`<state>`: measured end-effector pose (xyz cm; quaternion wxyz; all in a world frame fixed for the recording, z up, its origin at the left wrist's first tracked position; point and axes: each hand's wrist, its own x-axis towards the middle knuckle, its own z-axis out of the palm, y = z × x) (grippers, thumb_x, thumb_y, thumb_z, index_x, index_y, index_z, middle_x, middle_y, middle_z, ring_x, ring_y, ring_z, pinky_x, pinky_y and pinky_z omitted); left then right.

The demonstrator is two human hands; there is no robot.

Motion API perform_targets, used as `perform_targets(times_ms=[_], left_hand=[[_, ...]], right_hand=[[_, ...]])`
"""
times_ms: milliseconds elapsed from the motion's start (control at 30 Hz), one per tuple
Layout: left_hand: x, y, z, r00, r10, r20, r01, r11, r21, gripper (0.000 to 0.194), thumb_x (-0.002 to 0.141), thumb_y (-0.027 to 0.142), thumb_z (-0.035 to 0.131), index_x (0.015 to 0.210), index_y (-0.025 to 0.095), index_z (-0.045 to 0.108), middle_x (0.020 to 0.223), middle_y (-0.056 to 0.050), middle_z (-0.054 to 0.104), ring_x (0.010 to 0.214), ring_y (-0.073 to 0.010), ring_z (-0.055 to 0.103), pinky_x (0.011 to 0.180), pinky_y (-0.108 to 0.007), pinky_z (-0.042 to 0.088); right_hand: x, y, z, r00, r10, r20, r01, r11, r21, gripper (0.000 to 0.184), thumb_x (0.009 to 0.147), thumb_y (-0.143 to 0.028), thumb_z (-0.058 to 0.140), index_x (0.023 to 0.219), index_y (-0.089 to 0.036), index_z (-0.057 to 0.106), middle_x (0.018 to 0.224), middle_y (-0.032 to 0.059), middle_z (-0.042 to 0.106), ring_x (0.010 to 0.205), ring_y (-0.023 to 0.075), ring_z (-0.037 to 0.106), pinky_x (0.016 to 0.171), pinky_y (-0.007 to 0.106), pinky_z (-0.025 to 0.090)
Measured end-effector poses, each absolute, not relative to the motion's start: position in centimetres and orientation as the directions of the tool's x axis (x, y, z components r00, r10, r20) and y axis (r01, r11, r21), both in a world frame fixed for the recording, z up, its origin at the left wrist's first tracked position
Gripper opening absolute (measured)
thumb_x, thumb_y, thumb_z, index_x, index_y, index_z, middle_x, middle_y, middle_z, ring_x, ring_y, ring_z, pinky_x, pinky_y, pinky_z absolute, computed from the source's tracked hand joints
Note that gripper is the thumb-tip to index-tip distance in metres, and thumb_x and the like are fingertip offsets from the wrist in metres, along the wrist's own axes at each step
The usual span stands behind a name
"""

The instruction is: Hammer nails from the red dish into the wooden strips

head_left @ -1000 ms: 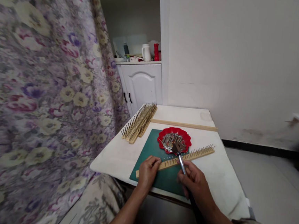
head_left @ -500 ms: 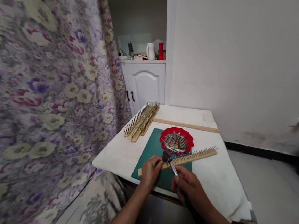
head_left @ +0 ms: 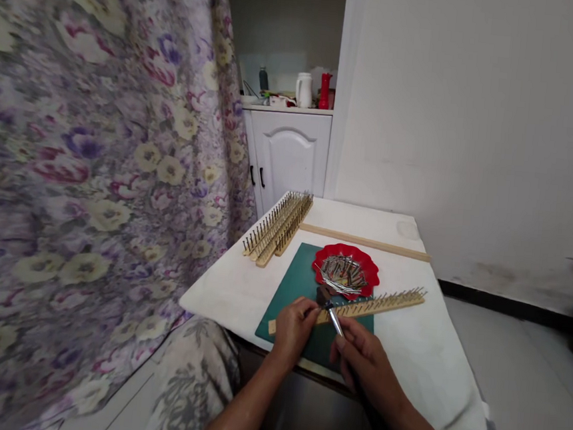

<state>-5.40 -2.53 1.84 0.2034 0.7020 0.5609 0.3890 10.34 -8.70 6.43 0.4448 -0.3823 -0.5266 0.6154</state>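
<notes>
Two bare hands meet low over a green mat [head_left: 284, 295]. The left hand [head_left: 294, 326], wrist bent forward, has its fingertips drawn narrowly together at the nail-studded wooden strip [head_left: 383, 306]; whether they pinch a nail is too small to tell. The right hand [head_left: 362, 355] is closed around a hammer [head_left: 336, 321] with a shiny metal shaft, its dark, blocky head above the strip. The strip slants from near left to far right, before a scalloped red dish [head_left: 374, 271] of loose metal nails.

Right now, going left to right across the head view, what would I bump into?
Flowery curtain → wooden strips full of nails → red dish of nails → black band along the wall's bottom.
</notes>
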Motion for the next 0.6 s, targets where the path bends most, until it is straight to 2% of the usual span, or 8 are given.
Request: perform_targets(times_ms=[167,333,500,600], left_hand=[[-5.40,-2.57,1.94,0.054,0.950,0.307,0.653,-0.265,0.709,0.019,0.081,0.021,0.052,0.063,0.018,0.059,0.065,0.001,0.054,0.061,-0.0117,0.051,0.056,-0.022,0.033],[-5.38,-2.57,1.86,0.067,0.949,0.307,0.638,-0.278,0.719,0.018,0.082,0.023,0.051,0.067,0.019,0.061,0.069,0.000,0.058,0.066,-0.0129,0.054,0.059,-0.022,0.034],[-5.36,-2.48,1.70,0.040,0.952,0.303,0.673,-0.249,0.696,0.022,0.081,0.021,0.051,0.060,0.018,0.057,0.062,0.001,0.053,0.060,-0.0120,0.051,0.056,-0.022,0.032],[-5.32,-2.55,1.63,0.053,0.948,0.314,0.655,-0.270,0.705,0.019,0.081,0.022,0.051,0.066,0.019,0.061,0.067,0.000,0.058,0.065,-0.0128,0.054,0.058,-0.022,0.034]], right_hand=[[10.38,-8.59,6.29,-0.332,0.943,-0.030,-0.132,-0.077,-0.988,0.031,0.087,-0.039,0.051,0.111,-0.020,0.053,0.062,-0.0057,0.060,0.027,0.0038,0.039,0.029,0.015,0.024],[10.44,-8.72,6.28,-0.316,0.949,-0.014,-0.133,-0.060,-0.989,0.030,0.088,-0.038,0.050,0.113,-0.021,0.052,0.065,-0.0053,0.060,0.029,0.0038,0.040,0.031,0.015,0.025],[10.28,-8.73,5.99,-0.340,0.940,-0.038,-0.123,-0.084,-0.989,0.031,0.088,-0.038,0.050,0.113,-0.020,0.052,0.064,-0.0052,0.060,0.028,0.0036,0.039,0.031,0.015,0.023],[10.38,-8.82,6.21,-0.315,0.949,-0.022,-0.138,-0.068,-0.988,0.033,0.087,-0.040,0.051,0.113,-0.019,0.052,0.063,-0.0053,0.059,0.028,0.0043,0.039,0.031,0.016,0.023]])
